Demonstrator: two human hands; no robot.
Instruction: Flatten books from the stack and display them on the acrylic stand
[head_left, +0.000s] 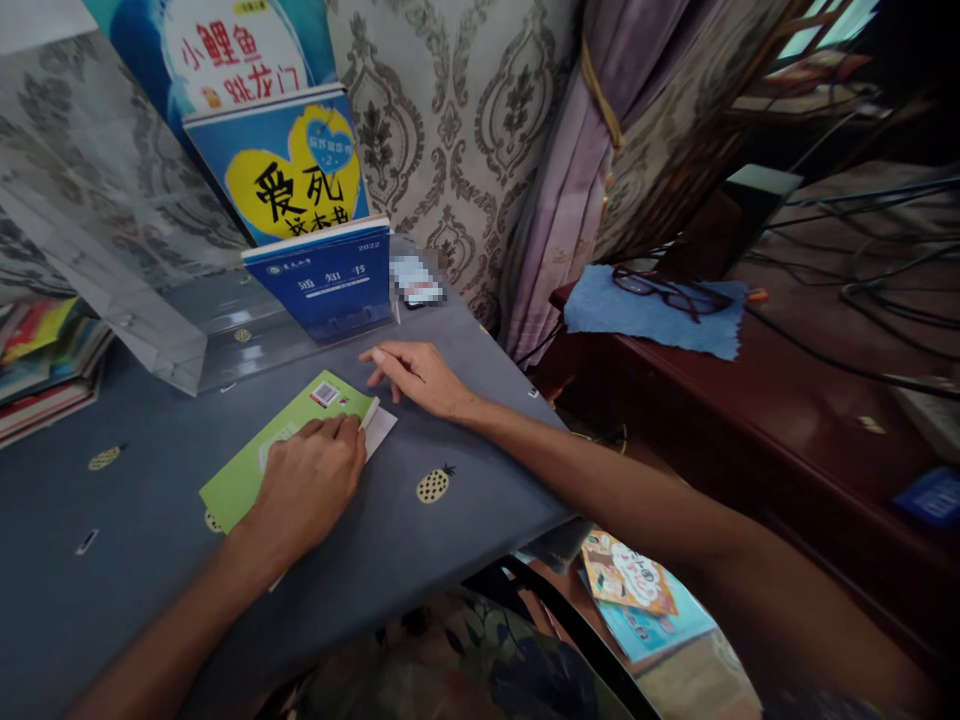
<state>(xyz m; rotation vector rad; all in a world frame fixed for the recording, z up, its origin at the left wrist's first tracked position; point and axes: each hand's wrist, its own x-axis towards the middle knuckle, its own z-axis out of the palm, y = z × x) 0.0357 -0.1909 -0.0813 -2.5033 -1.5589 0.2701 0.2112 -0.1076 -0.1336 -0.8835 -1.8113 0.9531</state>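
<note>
A green booklet (304, 415) with a barcode lies on the table, back cover up. My left hand (319, 470) rests over it, fingers bent around its right edge, where the cover curls up a little. White paper (381, 430) sticks out beneath that edge. Just beyond, my right hand (420, 375) hovers near the table, its fingers loosely bent and apart, holding nothing. Behind both hands a dark blue booklet (322, 285) stands upright in a clear acrylic rack (187, 350). Farther back in it are a blue-and-yellow book (247, 140) and a taller picture book (142, 50).
The table wears a grey cloth (480, 450) with pineapple prints. Stacked books (52, 370) sit at far left, and a phone-like object (417, 280) lies behind the rack. At right, a brown cabinet (675, 410) bears glasses (667, 290) on a blue cloth (600, 315). Books (652, 625) lie below.
</note>
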